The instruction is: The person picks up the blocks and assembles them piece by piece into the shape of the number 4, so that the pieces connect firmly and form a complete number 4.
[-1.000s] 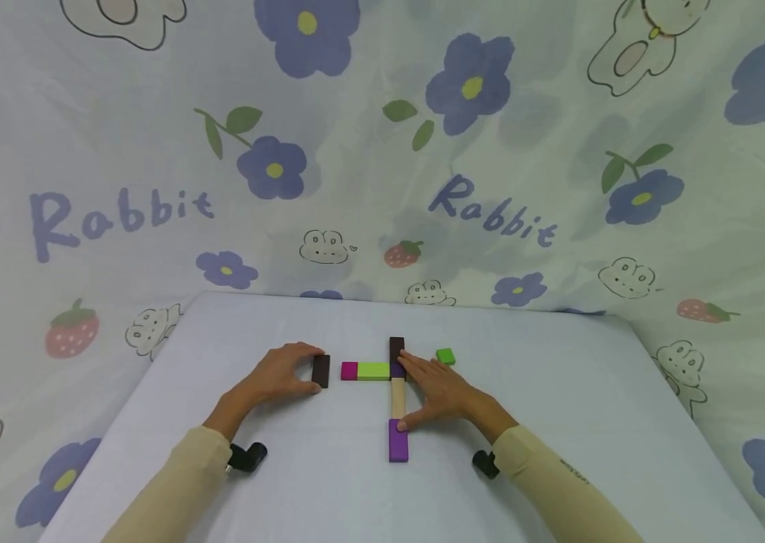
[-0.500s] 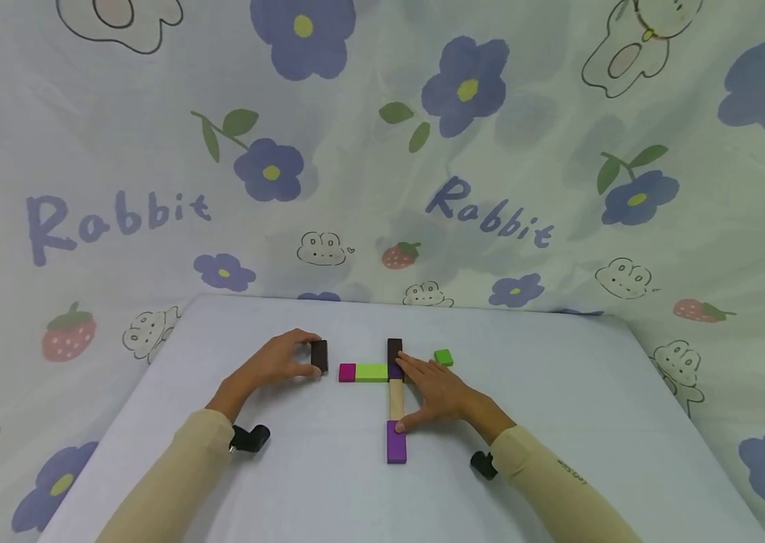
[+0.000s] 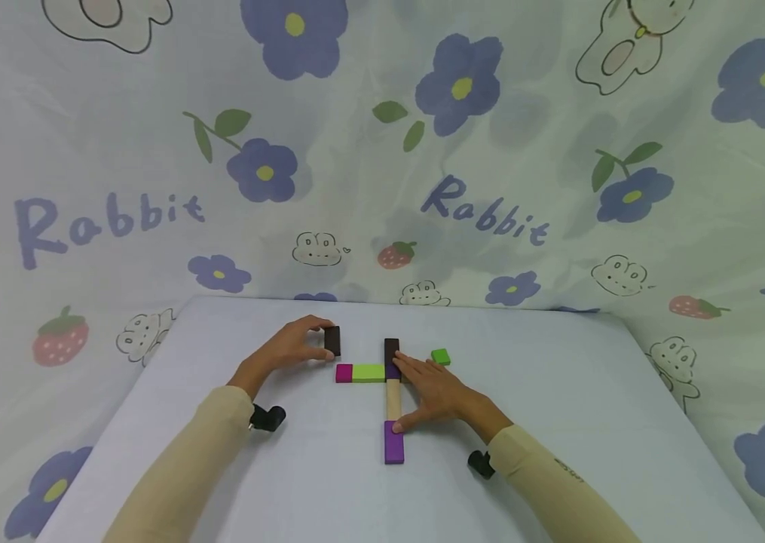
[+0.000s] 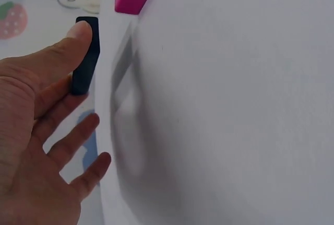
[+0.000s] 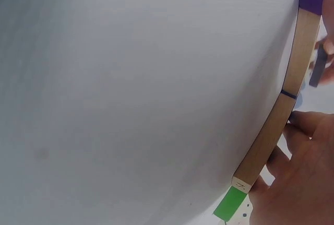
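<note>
In the head view my left hand pinches a dark brown block between thumb and fingers. The left wrist view shows this block raised off the table, with a shadow below. My right hand lies over a cross of blocks, fingers spread. Its fingertips touch the dark upper block and its thumb touches the purple block at the bottom. Between them lies a plain wooden block. A lime block and a magenta block form the left arm; the hand mostly hides the right arm.
A loose green block lies beyond the right hand. The white table ends at the back against a printed cloth. Black wrist devices stick out below both sleeves.
My left hand has carried the dark brown block away from me and then rightward, now farther back than the magenta block. The right hand stays in place on the cross.
</note>
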`<state>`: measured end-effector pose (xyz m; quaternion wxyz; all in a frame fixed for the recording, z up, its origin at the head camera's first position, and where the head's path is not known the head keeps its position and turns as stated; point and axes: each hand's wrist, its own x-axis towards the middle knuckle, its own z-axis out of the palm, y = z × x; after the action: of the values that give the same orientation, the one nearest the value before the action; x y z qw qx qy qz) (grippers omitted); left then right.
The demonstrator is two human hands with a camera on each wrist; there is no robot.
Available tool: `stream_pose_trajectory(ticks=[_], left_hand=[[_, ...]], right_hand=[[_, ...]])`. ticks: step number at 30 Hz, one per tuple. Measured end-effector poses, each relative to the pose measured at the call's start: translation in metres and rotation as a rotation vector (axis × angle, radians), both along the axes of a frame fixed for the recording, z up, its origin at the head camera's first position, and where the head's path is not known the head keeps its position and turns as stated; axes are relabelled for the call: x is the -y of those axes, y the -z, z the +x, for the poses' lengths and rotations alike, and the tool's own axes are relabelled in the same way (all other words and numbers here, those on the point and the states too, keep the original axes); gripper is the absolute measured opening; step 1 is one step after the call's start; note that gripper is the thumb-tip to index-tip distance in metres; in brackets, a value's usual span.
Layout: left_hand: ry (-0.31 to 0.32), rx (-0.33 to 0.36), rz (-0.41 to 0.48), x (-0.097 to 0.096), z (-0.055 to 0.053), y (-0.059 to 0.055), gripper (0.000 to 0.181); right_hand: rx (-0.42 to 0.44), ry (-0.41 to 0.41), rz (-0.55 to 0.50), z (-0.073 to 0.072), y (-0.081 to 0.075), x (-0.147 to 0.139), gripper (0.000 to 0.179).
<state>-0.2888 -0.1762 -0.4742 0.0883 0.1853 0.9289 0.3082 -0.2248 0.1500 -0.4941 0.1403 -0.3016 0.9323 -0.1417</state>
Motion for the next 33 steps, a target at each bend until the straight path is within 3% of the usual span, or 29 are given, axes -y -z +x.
stream_pose_trajectory(ticks=[9,33], left_hand=[[0.013,0.009,-0.008,-0.019,0.001,0.0,0.07],[0.008,0.009,-0.048,-0.028,0.006,0.005,0.068]], right_hand=[[0.002,0.005,0.015,-0.002,0.001,0.001,0.124],[0.011,0.011,0.004,0.0,-0.002,0.001,0.122]])
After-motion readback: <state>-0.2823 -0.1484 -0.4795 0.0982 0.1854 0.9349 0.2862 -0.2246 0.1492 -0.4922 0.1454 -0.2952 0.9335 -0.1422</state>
